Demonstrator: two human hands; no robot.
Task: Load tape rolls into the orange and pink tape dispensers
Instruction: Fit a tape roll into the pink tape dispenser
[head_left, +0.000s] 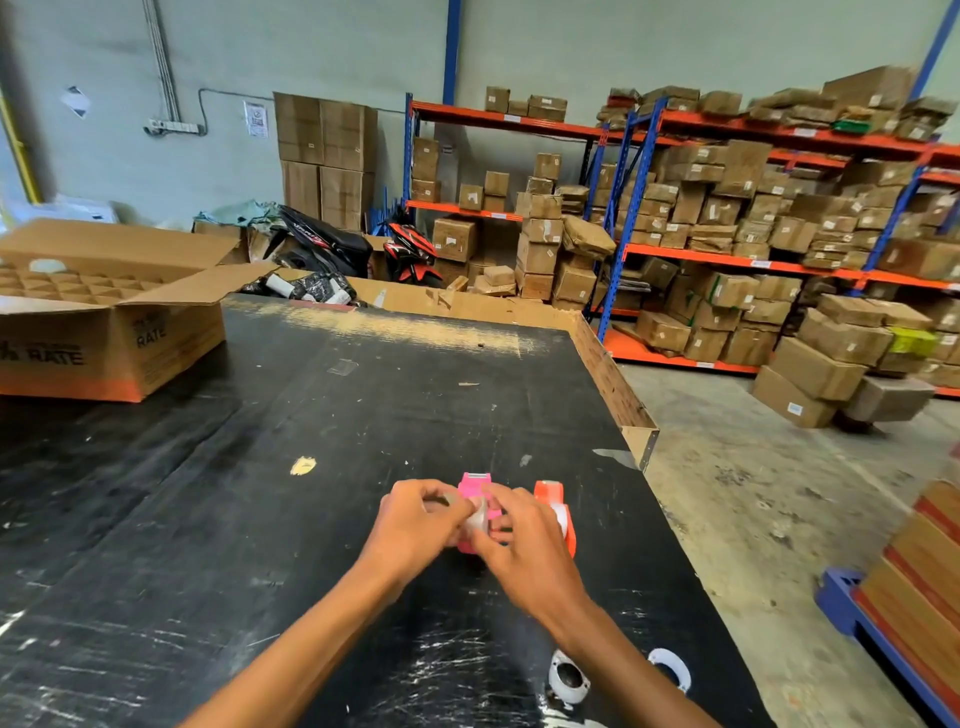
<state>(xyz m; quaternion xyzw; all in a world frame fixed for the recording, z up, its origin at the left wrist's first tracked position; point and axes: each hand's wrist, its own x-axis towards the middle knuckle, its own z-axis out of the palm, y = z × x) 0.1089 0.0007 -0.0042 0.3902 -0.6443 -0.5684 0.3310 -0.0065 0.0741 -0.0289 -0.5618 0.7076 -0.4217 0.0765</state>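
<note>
The pink dispenser (474, 491) is being loaded: both hands, left hand (415, 525) and right hand (524, 545), pinch a clear roll (478, 519) over it, which next needs seating, while the orange dispenser (558, 512) apparently already holds tape.

Even, bright indoor light is filling the scene; shadows are staying soft; wide-angle distortion is bending the edges; the right side is blurring.

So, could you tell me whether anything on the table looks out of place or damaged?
Two white plastic rings lie loose near the table's front edge, apart from the pink dispenser and orange dispenser. The black tabletop is also scuffed.
</note>
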